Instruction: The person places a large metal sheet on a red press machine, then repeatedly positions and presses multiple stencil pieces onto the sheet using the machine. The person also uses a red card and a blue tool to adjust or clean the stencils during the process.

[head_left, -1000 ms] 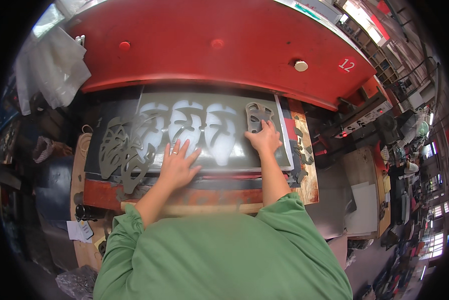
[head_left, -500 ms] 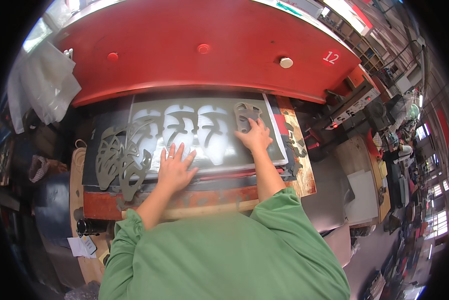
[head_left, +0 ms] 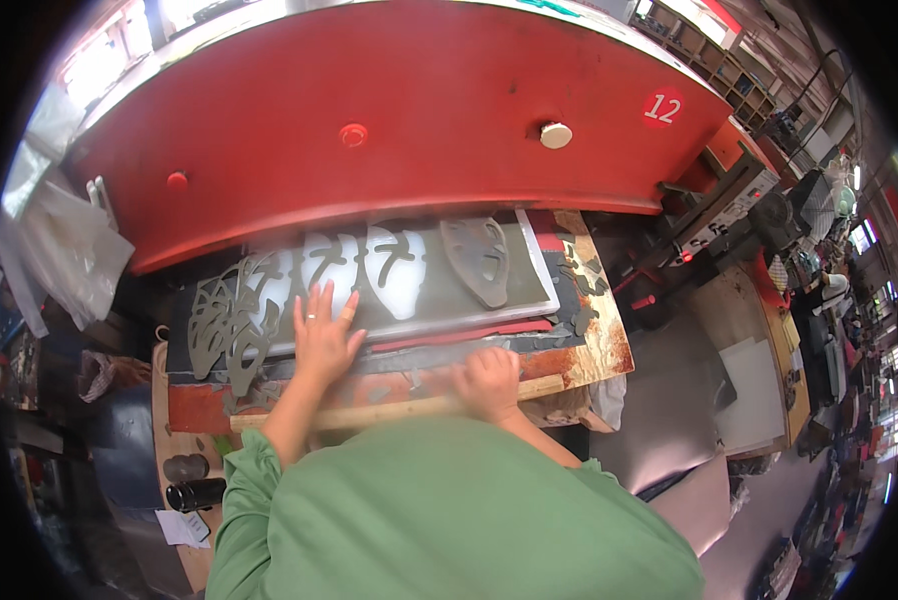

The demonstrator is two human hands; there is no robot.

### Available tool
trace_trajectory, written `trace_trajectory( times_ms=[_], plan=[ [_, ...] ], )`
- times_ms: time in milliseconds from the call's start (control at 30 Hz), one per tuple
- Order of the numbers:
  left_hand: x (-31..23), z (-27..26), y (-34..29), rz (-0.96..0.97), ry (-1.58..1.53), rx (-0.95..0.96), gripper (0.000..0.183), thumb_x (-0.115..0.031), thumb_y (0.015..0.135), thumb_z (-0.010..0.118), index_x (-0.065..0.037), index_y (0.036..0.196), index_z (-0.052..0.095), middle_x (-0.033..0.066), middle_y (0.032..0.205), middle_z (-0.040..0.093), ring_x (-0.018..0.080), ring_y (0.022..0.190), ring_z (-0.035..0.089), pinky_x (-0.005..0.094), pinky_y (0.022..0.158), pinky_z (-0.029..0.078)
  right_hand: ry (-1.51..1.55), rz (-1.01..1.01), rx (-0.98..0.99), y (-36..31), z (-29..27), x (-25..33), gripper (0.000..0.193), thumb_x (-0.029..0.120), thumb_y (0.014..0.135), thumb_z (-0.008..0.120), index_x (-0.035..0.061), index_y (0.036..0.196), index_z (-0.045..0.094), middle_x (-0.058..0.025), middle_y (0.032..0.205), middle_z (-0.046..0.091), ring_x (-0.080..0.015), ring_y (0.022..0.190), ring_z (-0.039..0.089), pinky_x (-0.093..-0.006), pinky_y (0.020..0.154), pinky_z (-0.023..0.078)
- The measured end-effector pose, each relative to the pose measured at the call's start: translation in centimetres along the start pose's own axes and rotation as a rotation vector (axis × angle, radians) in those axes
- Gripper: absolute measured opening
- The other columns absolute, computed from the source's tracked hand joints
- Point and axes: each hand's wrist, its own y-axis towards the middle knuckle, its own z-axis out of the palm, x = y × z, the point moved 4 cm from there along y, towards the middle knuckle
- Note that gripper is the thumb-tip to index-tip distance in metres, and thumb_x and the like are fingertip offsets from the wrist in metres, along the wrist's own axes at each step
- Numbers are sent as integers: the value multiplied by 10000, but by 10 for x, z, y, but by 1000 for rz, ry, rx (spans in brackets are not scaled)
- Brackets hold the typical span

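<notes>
A person in a green top works with two bare hands at a bench. A grey sheet [head_left: 441, 290] lies in front of them, showing three pale, mask-like shapes [head_left: 396, 285] in a row. The left hand [head_left: 325, 338] is spread flat, palm down, at the sheet's near edge, fingertips by the middle shape, grasping nothing. The right hand [head_left: 489, 382], slightly blurred, is clenched in a loose fist near the bench's front edge, off the sheet; whether anything is inside I cannot tell. A grey mask-like piece [head_left: 469, 270] lies on the sheet's right end, apart from both hands. Openwork pieces [head_left: 244, 362] overlap at the left end. A red panel [head_left: 419, 130] rises behind.
</notes>
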Motion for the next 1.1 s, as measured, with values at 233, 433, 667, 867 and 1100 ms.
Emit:
trace_trajectory(
  times_ms=[233,433,667,867,1100],
  plan=[
    [-45,6,-74,-40,-286,108,460,-367,728,791,-52,1020,629,162,1098,595,357,1010,573,491,856,423,53,-26,-132,47,25,-8,166,232,795,710,111,747,606,-70,730,569,-269,774,576,-432,706,411],
    [-10,33,-59,-109,-171,70,529,-414,742,792,-49,1091,636,191,1143,592,369,1042,568,490,888,421,91,225,-510,202,-62,-88,177,227,918,595,73,859,659,-146,852,656,-361,796,630,-469,703,502],
    [78,67,31,-19,-194,-19,500,-370,729,807,-54,1062,610,191,1055,562,388,1009,541,501,870,422,196,347,-233,271,9,-100,187,250,913,612,79,854,659,-152,893,662,-369,865,642,-492,752,517],
    [80,68,23,-49,-220,-23,468,-319,703,824,-61,1031,613,178,1028,560,382,991,539,481,860,421,153,318,239,143,80,-66,243,313,888,651,71,872,668,-143,932,645,-341,944,620,-465,826,481],
    [76,65,27,-89,-166,6,466,-358,727,794,-56,1024,600,178,1067,576,389,1014,532,486,892,416,-12,176,181,114,102,-65,255,337,869,655,85,852,684,-97,887,635,-291,954,596,-449,867,436]
  ],
)
